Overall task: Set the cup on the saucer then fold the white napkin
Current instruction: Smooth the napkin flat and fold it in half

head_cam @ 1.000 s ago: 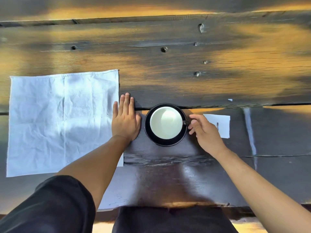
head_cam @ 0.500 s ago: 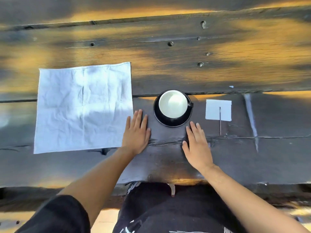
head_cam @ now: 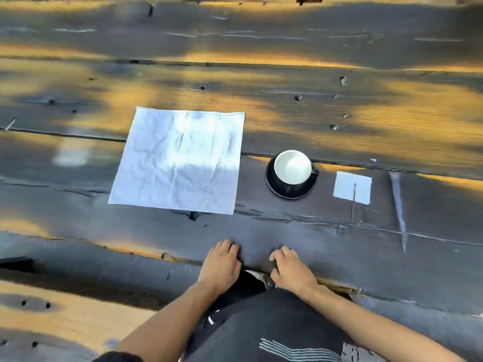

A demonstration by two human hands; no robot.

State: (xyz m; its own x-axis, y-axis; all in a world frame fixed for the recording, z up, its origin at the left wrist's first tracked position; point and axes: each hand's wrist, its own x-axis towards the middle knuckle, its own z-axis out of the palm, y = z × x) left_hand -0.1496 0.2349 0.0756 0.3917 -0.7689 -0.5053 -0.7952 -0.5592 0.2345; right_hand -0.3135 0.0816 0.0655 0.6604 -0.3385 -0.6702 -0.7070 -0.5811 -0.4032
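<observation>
A black cup (head_cam: 292, 167) with a pale, empty inside sits on a black saucer (head_cam: 281, 190), a little toward the far side of the saucer's middle, its small handle pointing right. The pair stands on a dark, weathered plank table (head_cam: 300, 105) streaked with patches of warm orange light.

Left of the saucer, apart from it, the white napkin (head_cam: 180, 160) lies spread flat and unfolded as one creased square, its far half in brighter light and its near half in shade. Right of the saucer, also apart, lies a small white paper square (head_cam: 352, 187), with a thin dark stick-like thing (head_cam: 353, 205) crossing its near edge and running toward the person; what that thing is cannot be told.

Both hands are at the near edge of the table, well apart from the cup and the napkin. The left hand (head_cam: 220, 265) rests on the wood with its fingers loosely bent and holds nothing. The right hand (head_cam: 291, 269) lies just beside it, fingers likewise relaxed and curved down onto the plank, thumb by the edge, also empty. Below the forearms are dark clothes (head_cam: 261, 325) with a pale line print. A lower plank (head_cam: 78, 317) in orange light runs along the near left.
</observation>
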